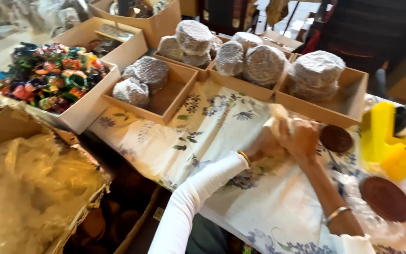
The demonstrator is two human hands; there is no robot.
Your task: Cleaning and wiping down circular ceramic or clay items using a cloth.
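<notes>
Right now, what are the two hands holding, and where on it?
Both hands, left hand and right hand, close together around a pale wrapped bundle, gripping its lower part; its top pokes out above the fingers. What is inside cannot be told.

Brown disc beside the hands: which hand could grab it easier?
Probably the right. The right hand sits just beside the brown disc, while the left hand is farther off, beyond the right one. Both are on the pale bundle now.
</notes>
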